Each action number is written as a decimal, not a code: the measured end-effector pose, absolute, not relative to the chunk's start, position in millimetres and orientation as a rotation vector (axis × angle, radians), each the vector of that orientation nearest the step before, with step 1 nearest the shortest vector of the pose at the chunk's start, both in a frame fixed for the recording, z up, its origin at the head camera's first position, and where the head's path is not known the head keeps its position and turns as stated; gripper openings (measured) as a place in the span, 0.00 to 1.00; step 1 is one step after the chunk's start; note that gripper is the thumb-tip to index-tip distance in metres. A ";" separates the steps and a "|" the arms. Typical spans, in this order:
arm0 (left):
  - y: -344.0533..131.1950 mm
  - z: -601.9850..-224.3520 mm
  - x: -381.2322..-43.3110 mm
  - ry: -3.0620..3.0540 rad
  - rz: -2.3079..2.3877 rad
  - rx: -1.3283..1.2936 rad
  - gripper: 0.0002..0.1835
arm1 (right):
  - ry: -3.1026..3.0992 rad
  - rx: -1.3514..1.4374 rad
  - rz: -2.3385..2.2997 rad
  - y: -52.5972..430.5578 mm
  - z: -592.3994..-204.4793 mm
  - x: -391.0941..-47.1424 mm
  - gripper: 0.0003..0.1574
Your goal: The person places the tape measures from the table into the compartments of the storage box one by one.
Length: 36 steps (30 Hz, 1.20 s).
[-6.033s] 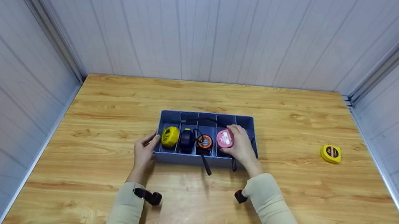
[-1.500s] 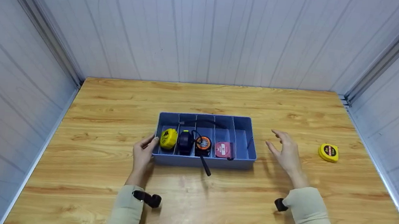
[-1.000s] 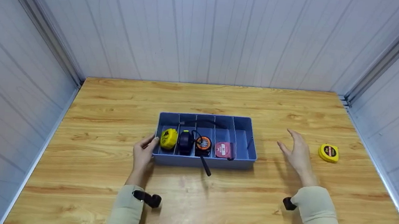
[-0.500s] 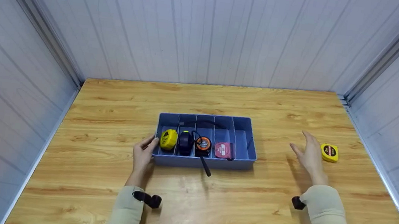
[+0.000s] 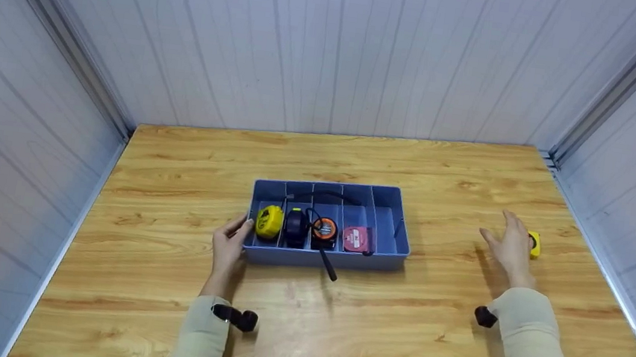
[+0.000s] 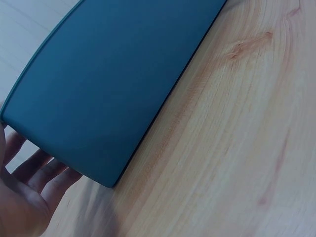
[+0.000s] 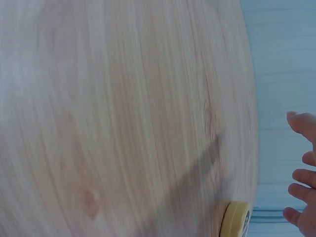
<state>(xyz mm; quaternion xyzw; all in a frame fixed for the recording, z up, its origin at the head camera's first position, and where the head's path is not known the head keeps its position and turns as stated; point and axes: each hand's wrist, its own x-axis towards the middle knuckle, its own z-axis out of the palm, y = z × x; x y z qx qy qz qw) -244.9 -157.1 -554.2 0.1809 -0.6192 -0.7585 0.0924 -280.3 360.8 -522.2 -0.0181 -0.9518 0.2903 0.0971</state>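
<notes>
My left hand grips the left end of a blue-grey divided storage box, thumb at the rim and fingers against the end wall; the left wrist view shows those fingers beside the box's long wall. Inside, from the left, sit a yellow tape measure, a dark blue one, an orange-and-black one and a pink one. Off to the right, my right hand hovers with spread fingers, partly covering another yellow tape measure, whose edge shows low in the right wrist view.
The box's rightmost compartment holds nothing. A black wrist strap hangs over the front wall. The wooden table meets white panel walls at the back and both sides.
Six seconds ago my right hand held the pink tape measure over the fourth compartment; it now lies there. That hand has since moved right to the loose yellow one. My left hand stays put.
</notes>
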 end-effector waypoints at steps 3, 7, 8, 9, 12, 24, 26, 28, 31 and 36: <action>-157.0 -553.2 -244.6 -1.839 -2.252 0.528 0.19 | -2.828 -0.086 0.861 365.9 -523.2 -280.5 0.41; -157.1 -553.2 -244.4 -1.827 -2.260 0.522 0.19 | -2.840 -0.119 0.878 371.8 -524.1 -280.8 0.42; -157.2 -553.6 -244.3 -1.825 -2.260 0.524 0.19 | -2.848 -0.125 0.876 373.3 -524.2 -281.0 0.43; -157.3 -553.8 -244.3 -1.832 -2.252 0.520 0.19 | -2.853 -0.127 0.873 374.9 -524.4 -281.2 0.43; -157.6 -554.2 -244.0 -1.849 -2.233 0.503 0.19 | -2.867 -0.131 0.859 378.8 -524.7 -280.9 0.43; -157.3 -558.6 -246.3 -1.825 -2.238 0.518 0.19 | -2.906 -0.241 0.841 396.0 -532.5 -277.7 0.48; -157.8 -560.9 -245.4 -1.823 -2.238 0.484 0.21 | -2.903 -0.266 0.831 398.3 -535.3 -276.6 0.47; -158.8 -566.0 -247.2 -1.833 -2.218 0.475 0.20 | -2.905 -0.288 0.824 400.5 -537.9 -275.4 0.47; -162.6 -581.7 -253.9 -1.821 -2.233 0.467 0.21 | -2.904 -0.308 0.809 403.5 -540.3 -275.1 0.47; -166.7 -600.0 -263.4 -1.781 -2.244 0.474 0.19 | -2.911 -0.348 0.807 408.8 -542.8 -275.7 0.49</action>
